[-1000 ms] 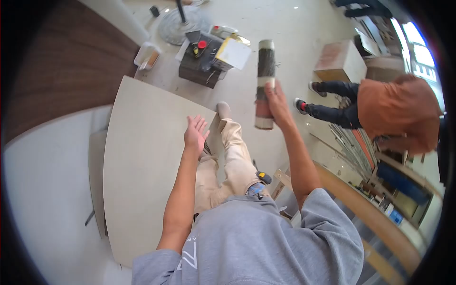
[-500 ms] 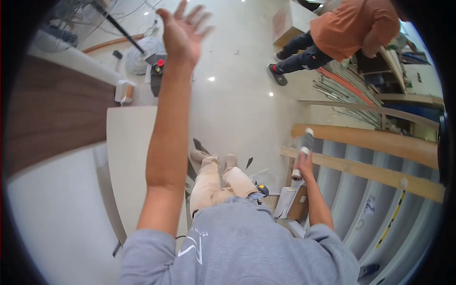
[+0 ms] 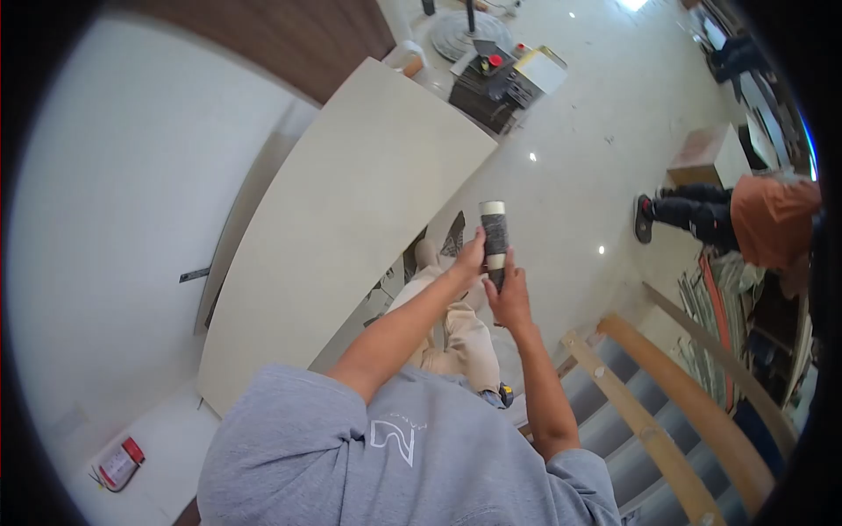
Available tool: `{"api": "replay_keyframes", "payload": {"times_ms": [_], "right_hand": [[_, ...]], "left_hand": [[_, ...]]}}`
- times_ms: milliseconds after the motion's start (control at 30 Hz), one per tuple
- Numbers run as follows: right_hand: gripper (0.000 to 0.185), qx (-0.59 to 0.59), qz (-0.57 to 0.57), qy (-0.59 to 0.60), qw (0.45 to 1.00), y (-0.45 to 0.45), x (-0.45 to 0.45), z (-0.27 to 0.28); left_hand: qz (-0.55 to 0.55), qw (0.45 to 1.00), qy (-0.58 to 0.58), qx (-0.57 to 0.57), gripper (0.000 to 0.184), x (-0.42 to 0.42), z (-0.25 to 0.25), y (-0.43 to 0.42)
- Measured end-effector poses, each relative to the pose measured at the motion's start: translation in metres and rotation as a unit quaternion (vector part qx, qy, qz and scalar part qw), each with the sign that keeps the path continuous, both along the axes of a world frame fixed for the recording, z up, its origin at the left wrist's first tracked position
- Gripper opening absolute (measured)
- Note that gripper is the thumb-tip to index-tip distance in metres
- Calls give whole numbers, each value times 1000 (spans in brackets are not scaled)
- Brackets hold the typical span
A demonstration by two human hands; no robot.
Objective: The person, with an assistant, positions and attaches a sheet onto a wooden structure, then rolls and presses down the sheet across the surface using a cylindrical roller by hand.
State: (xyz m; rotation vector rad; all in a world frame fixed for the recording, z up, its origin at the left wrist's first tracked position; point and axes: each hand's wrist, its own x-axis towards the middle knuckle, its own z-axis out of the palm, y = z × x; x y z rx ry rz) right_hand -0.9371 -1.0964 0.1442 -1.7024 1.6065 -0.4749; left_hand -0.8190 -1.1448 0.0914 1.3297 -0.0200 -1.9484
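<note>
A dark roll with pale bands (image 3: pixel 495 233) is held upright between my two hands, over the floor beyond my legs. My left hand (image 3: pixel 472 254) presses against its left side with the fingers bent round it. Lower on its right side, my right hand (image 3: pixel 511 294) grips the roll near its bottom end. To the left of the hands lies a large pale board (image 3: pixel 342 210) with a curved edge.
A person in an orange top (image 3: pixel 772 219) stands at the right, near a box (image 3: pixel 706 153) and long strips. Wooden rails (image 3: pixel 649 421) are at lower right. A dark box with tools (image 3: pixel 485 98) stands beyond the board. A red-and-white packet (image 3: pixel 121 463) lies lower left.
My left hand has come down from its raised, spread position onto the roll. My right hand has brought the roll inward from the right. The view has turned, so the board fills more of it.
</note>
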Motion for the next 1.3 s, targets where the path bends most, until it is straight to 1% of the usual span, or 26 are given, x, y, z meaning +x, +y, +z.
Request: {"api": "replay_keyframes", "payload": {"times_ms": [33, 67, 100, 133, 167, 200, 267, 333, 433, 500, 533, 600, 633, 667, 700, 767, 833, 867, 933, 1000, 1067, 1100, 1200, 1233, 1267, 1300], "right_hand": [[74, 2, 42, 34, 999, -3, 14, 1], [76, 6, 82, 69, 994, -6, 26, 1], [79, 9, 120, 106, 987, -11, 39, -1], [77, 10, 151, 131, 980, -13, 55, -9], [76, -10, 176, 137, 975, -14, 70, -24], [75, -29, 199, 143, 969, -19, 85, -42], [69, -50, 244, 156, 956, -35, 116, -57], [67, -54, 283, 155, 945, -52, 144, -82], [64, -115, 357, 169, 911, -78, 181, -125], [62, -151, 399, 168, 889, -108, 202, -157], [59, -199, 402, 165, 879, -135, 208, -166], [56, -281, 321, 227, 876, -213, 235, -174], [56, -322, 235, 267, 877, -260, 256, -173], [55, -271, 185, 233, 915, -310, 274, -165], [53, -318, 142, 217, 912, -353, 292, -167], [52, -262, 123, 210, 934, -382, 334, -167], [49, -310, 262, 293, 866, -325, 354, -202], [42, -296, 315, 266, 861, -276, 361, -177], [45, -215, 314, 229, 896, -276, 334, -169], [48, -132, 296, 184, 928, -283, 307, -181], [45, -142, 228, 193, 944, -312, 303, -163], [41, -204, 169, 225, 938, -352, 316, -143], [35, -279, 173, 227, 917, -357, 354, -174], [46, -320, 281, 315, 848, -321, 356, -195], [48, -246, 321, 251, 879, -274, 356, -169], [42, -227, 410, 192, 862, -245, 331, -149]], "left_hand": [[-63, 993, -95, -1, 45, 30, 3, 0], [-124, 934, -317, -108, 41, 66, -31, 10], [-177, 811, -519, -205, 39, 103, -67, 17], [-196, 788, -568, -133, 45, 135, -34, 19], [-202, 740, -636, -85, 47, 173, -60, 29], [-219, 719, -658, -40, 51, 208, -72, 37], [-280, 642, -713, 36, 54, 262, -84, 45], [-314, 592, -740, 51, 57, 295, -77, 43], [-288, 528, -792, 108, 59, 328, -102, 37], [-251, 525, -808, 99, 60, 331, -127, 50], [-228, 522, -817, 94, 60, 332, -140, 55], [-212, 521, -823, 79, 59, 333, -141, 51], [-213, 522, -822, 77, 59, 328, -131, 57], [-212, 530, -818, 76, 59, 327, -127, 53], [-222, 531, -814, 79, 59, 326, -127, 58], [-216, 526, -819, 81, 58, 329, -131, 55], [-229, 532, -810, 84, 57, 329, -128, 62], [-227, 534, -810, 83, 57, 329, -129, 58], [-218, 546, -806, 78, 56, 325, -125, 59], [-209, 546, -808, 67, 56, 333, -130, 53], [-209, 547, -808, 68, 56, 330, -130, 58], [-211, 548, -806, 68, 56, 329, -130, 60], [-207, 542, -812, 61, 56, 333, -128, 55], [-203, 542, -813, 58, 56, 332, -128, 55], [-203, 544, -812, 54, 56, 330, -126, 56], [-205, 549, -809, 53, 56, 328, -125, 57]]}}
